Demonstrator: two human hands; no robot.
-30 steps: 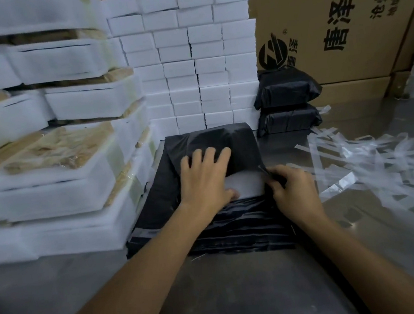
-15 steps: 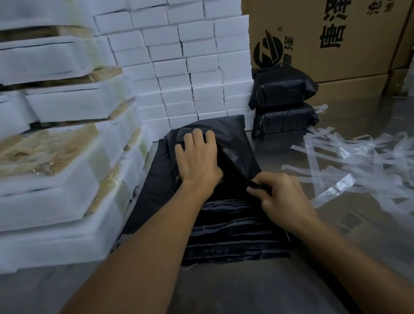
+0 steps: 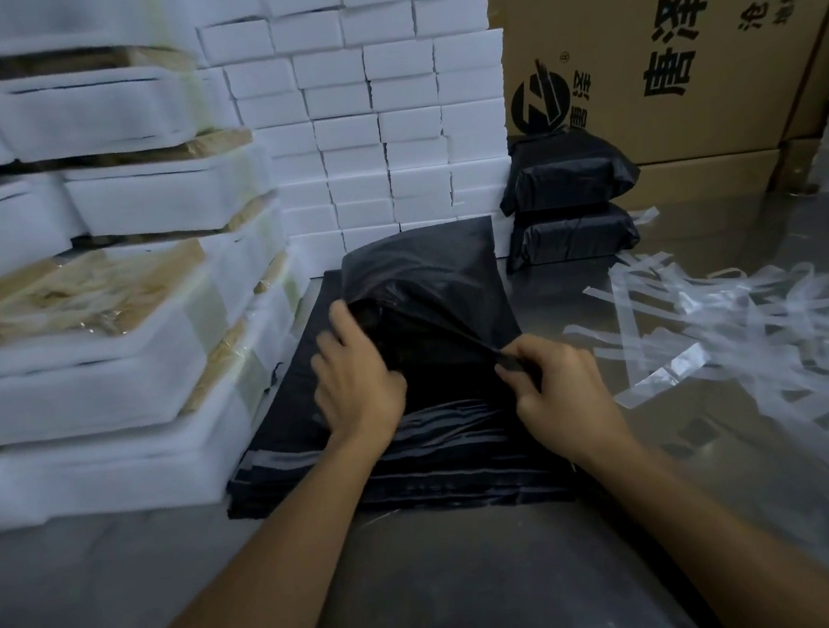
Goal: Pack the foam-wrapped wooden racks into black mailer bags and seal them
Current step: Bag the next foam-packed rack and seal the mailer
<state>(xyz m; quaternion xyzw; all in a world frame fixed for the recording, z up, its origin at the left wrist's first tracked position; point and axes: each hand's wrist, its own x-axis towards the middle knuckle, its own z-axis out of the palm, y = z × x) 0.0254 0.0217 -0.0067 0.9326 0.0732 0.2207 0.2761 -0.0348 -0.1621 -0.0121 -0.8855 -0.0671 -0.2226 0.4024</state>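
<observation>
A: Head view. Landmark is the stack of flat mailer bags (image 3: 400, 475). The filled mailer bag (image 3: 430, 286) lies on top of that stack, toward its far end, long axis running away from the person, open mouth facing back toward the hands.

B: Grips?

A: Right hand (image 3: 561, 395), over the stack's right side, is pinched on the bag's flap edge, which is stretched taut. Left hand (image 3: 357, 377), over the stack's middle, has curled fingers tucked at the bag's mouth; what they hold I cannot tell.

B: Which hand leads?

A: Likely the right: the flap runs from its pinch up and away across the mouth. Sealed bags (image 3: 567, 198) sit beyond the stack's far right corner; foam-wrapped racks (image 3: 93, 319) are piled just left of it.
</observation>
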